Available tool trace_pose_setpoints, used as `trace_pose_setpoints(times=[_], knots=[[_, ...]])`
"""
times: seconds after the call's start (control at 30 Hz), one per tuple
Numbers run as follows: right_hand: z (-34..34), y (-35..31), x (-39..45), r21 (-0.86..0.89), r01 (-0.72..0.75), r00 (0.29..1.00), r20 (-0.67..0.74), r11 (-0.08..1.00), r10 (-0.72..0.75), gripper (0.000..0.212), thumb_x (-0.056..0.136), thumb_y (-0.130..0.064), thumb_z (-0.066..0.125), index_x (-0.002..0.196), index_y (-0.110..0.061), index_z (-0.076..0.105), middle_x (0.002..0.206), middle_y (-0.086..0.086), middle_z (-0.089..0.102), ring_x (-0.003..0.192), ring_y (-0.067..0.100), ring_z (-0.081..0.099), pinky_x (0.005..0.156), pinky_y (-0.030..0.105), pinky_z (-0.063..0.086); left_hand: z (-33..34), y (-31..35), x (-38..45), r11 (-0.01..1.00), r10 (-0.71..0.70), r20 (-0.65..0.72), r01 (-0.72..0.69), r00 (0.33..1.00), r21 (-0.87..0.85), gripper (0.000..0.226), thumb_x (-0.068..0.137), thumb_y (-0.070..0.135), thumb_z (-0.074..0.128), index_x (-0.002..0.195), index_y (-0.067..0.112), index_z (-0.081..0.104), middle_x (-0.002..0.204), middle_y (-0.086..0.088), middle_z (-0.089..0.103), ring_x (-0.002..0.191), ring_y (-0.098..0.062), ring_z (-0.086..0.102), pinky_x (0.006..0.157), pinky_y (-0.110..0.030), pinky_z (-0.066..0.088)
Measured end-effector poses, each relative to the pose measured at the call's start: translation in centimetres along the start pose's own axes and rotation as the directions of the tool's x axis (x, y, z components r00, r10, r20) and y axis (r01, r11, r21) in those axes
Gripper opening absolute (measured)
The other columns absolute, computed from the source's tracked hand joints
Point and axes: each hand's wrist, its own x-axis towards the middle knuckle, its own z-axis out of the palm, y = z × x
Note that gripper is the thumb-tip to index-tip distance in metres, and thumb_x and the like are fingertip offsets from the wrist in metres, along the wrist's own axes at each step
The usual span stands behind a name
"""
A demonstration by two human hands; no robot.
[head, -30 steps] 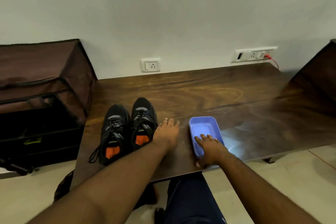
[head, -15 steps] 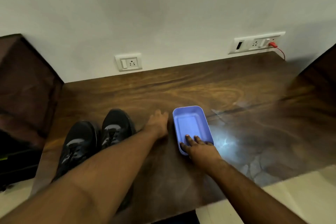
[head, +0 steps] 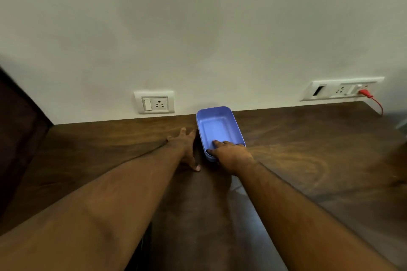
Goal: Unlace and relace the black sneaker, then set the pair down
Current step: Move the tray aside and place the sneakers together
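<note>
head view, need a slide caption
Right hand fingers in blue plastic tray; left hand flat on dark wooden table.

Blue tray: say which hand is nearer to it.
Right. The right hand rests on the blue tray's near rim, fingers inside; the left hand lies flat on the table beside its left wall.

Dark wood-grain worktop (head: 308,160) abuts the wall. A blue rectangular tray (head: 218,124) lies on it near the rear edge. The left hand (head: 184,149) rests flat beside the tray.
</note>
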Motion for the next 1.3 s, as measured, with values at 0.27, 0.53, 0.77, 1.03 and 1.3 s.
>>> trace_pose_setpoints(times=[0.27, 0.53, 0.77, 1.03, 1.3], knots=[[-1.2, 2.8, 4.5, 0.127, -0.067, 0.996, 0.074, 0.99, 0.058, 0.057, 0.094, -0.026, 0.054, 0.148, -0.028, 0.035, 0.149, 0.005, 0.038, 0.13, 0.031, 0.044, 0.106, 0.043, 0.041, 0.0, 0.6, 1.9, 0.986, -0.069, 0.104, 0.052, 0.992, 0.16, 0.133, 0.072, 0.053, 0.079, 0.151, 0.017, -0.022, 0.159, -0.017, -0.024, 0.149, -0.037, -0.012, 0.117, -0.063, 0.003], [-2.5, 2.7, 4.1, 0.144, -0.128, 0.984, 0.143, 0.981, 0.107, 0.063, 0.095, -0.013, 0.054, 0.152, -0.023, 0.027, 0.156, 0.01, 0.024, 0.14, 0.034, 0.031, 0.112, 0.045, 0.034, 0.0, 0.8, 2.0, 0.99, -0.087, 0.074, 0.078, 0.994, 0.115, 0.132, 0.07, 0.05, 0.082, 0.153, 0.022, -0.016, 0.16, -0.016, -0.02, 0.149, -0.039, -0.009, 0.115, -0.067, 0.004], [-1.8, 0.0, -2.0, 0.233, -0.08, 0.99, -0.096, 0.969, 0.105, 0.062, 0.091, 0.002, 0.05, 0.148, -0.015, 0.031, 0.155, 0.016, 0.023, 0.142, 0.032, 0.024, 0.113, 0.041, 0.031, 2.6, 0.3, -3.4, 0.99, -0.019, -0.055, 0.011, 0.998, -0.139, 0.088, 0.081, 0.04, 0.076, 0.152, 0.027, 0.024, 0.162, -0.006, 0.009, 0.147, -0.036, 0.012, 0.107, -0.07, 0.027], [-0.5, -12.9, -13.6, 0.416, 0.041, 0.94, -0.325, 0.909, 0.106, 0.067, 0.093, -0.01, 0.05, 0.153, -0.014, 0.02, 0.162, 0.012, 0.009, 0.15, 0.026, 0.007, 0.12, 0.033, 0.009, 3.0, -4.9, -22.0, 0.944, 0.102, -0.241, -0.17, 0.965, -0.281, 0.075, 0.089, 0.028, 0.067, 0.153, 0.019, 0.028, 0.16, -0.012, 0.023, 0.148, -0.026, 0.02, 0.121, -0.038, 0.019], [2.0, -30.9, -26.1, 0.583, 0.266, 0.964, -0.179, 0.768, -0.198, 0.059, 0.09, -0.047, 0.06, 0.134, -0.01, 0.05, 0.134, 0.011, 0.052, 0.126, 0.029, 0.046, 0.105, 0.039, 0.039, 13.6, -14.6, -40.8, 0.966, -0.124, -0.295, 0.047, 0.947, -0.255, 0.062, 0.082, 0.044, 0.072, 0.135, 0.02, 0.05, 0.129, -0.002, 0.047, 0.121, -0.02, 0.048, 0.101, -0.03, 0.042]])
